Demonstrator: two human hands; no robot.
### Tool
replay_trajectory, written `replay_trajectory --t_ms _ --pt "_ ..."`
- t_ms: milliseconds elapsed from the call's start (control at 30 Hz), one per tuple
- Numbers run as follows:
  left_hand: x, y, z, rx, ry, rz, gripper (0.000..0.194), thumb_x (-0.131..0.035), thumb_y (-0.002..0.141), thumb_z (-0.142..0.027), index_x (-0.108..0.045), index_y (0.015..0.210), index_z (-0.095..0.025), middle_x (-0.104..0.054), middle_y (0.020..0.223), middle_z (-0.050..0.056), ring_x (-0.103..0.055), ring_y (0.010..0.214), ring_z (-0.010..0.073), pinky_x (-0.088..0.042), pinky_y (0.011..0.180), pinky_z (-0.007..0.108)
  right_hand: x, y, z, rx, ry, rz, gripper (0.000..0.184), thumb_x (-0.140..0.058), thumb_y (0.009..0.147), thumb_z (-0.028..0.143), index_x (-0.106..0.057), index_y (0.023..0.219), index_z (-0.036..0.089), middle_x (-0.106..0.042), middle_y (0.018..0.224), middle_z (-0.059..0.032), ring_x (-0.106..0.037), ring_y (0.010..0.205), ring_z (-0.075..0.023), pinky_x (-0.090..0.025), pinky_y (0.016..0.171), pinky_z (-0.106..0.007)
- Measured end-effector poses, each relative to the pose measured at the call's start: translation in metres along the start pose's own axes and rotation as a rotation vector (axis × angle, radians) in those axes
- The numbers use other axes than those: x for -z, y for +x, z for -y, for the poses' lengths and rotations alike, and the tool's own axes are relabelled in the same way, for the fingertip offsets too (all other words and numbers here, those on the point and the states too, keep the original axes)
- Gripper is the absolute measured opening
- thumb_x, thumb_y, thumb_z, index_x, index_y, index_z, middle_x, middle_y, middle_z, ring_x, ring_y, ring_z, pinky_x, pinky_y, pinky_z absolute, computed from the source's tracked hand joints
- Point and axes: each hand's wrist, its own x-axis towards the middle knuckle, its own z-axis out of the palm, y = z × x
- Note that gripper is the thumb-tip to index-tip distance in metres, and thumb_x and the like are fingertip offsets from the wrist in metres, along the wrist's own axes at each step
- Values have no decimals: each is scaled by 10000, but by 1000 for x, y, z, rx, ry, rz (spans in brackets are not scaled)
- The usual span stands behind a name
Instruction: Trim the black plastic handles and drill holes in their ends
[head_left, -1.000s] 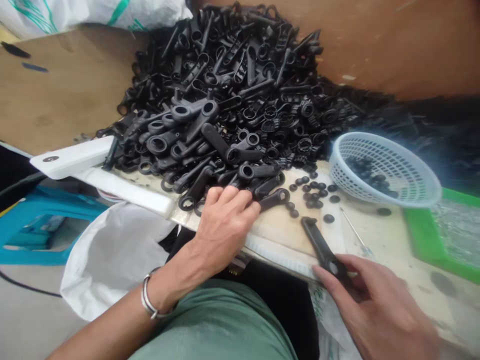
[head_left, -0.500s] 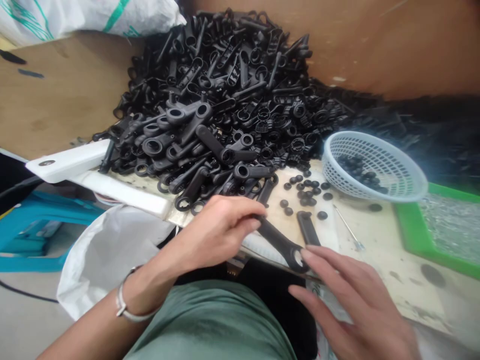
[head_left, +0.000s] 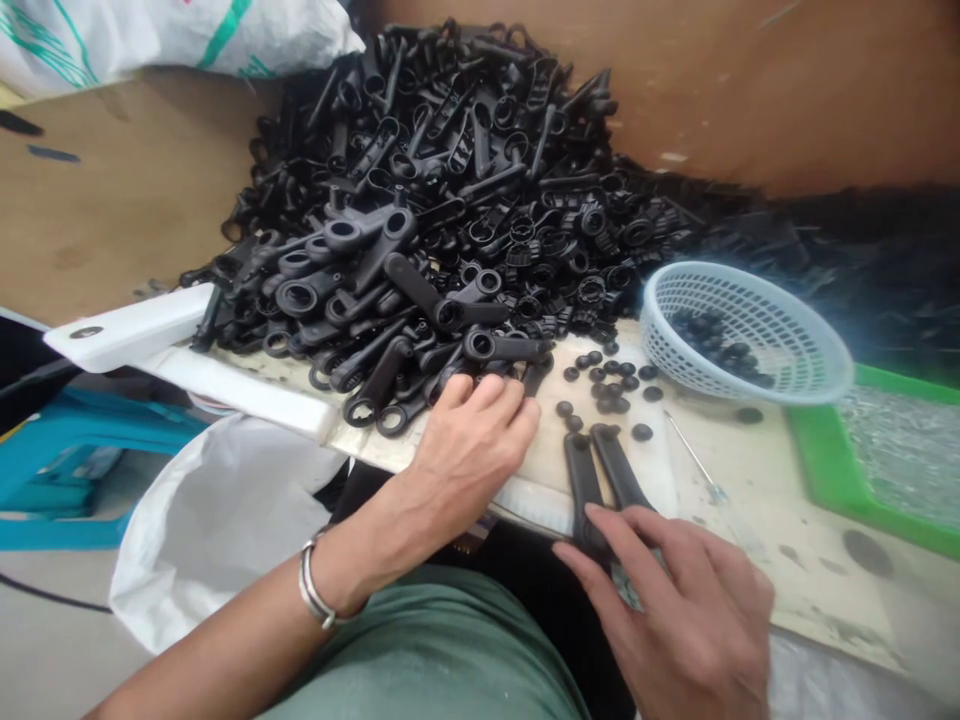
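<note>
My right hand (head_left: 675,600) pinches the lower end of a black crank-arm-shaped part (head_left: 582,475) between thumb and fingers, at the table's front edge. A second part of the same shape (head_left: 619,468) lies beside it, its lower end hidden by my fingers. My left hand (head_left: 476,440) is at the front of a heap of black ring-ended arms (head_left: 405,240). Its fingers bend down over the nearest pieces and the tips are hidden, so I cannot see whether they grip one. Several small black round caps (head_left: 615,385) are scattered on the table behind the two parts.
A pale blue basket (head_left: 817,350) holding black caps stands at the right. Near it are a green tray (head_left: 814,440) of small shiny pieces and a thin metal tool (head_left: 694,452). At left, a white bar (head_left: 247,390) and a white sack (head_left: 195,530) flank the table edge.
My left hand has let go of the black part and moved to the heap's front edge. The part has swung upright beside the other one, in my right hand's pinch.
</note>
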Motion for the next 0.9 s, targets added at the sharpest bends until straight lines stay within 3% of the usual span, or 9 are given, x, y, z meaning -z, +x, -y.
replay_trajectory --t_ms 167,333,433,533,633,767,900 --pt "3 -1 1 -20 -32 -36 91 -514 987 -119 -604 996 -128 -670 1000 49 -561 971 220 -395 865 433 -6 -3 -7 11 27 19 295 -761 877 326 -696 1129 187 -700 1048 -88 -614 930 -275 -455 859 -459" --pt "16 -26 -8 -132 -240 -84 98 -509 990 -116 -596 1030 -94 -660 1179 119 -562 1108 257 -398 925 428 -7 -1 -7 -3 61 3 301 -746 885 344 -690 1123 169 -687 1034 -104 -598 919 -279 -457 861 -477" --pt "16 -39 -15 -170 -339 -51 75 -547 971 -115 -594 1025 -93 -647 1231 135 -572 1125 254 -424 923 397 -7 1 -4 -3 67 -13 280 -738 889 329 -691 1090 141 -672 1011 -127 -591 891 -275 -457 849 -474" --pt "12 -44 -18 -142 -396 -10 79 -550 987 -164 -591 1030 -111 -641 1260 119 -589 1099 234 -450 876 372 -7 3 -4 14 64 -26 295 -763 868 320 -691 1092 141 -667 1013 -131 -596 898 -280 -454 866 -477" --pt "11 -45 -15 -94 -468 -76 180 -536 1013 -256 -578 1117 -115 -656 1239 109 -600 1031 211 -459 824 359 -2 10 -4 0 101 -41 284 -743 886 293 -680 1107 127 -669 1003 -137 -598 906 -285 -454 868 -476" --pt "13 -49 -7 27 -471 -220 147 -538 971 -104 -586 1110 -106 -686 1140 110 -584 953 201 -442 782 358 1 31 -2 19 132 -5 226 -675 931 214 -664 1131 110 -679 1020 -131 -599 918 -278 -456 870 -462" --pt "14 -51 -10 -9 -490 -140 174 -564 987 -238 -611 1093 -108 -682 1001 86 -554 831 192 -438 718 355 -5 54 0 90 85 121 197 -554 1002 259 -666 1090 123 -676 951 -95 -586 857 -257 -465 813 -427"
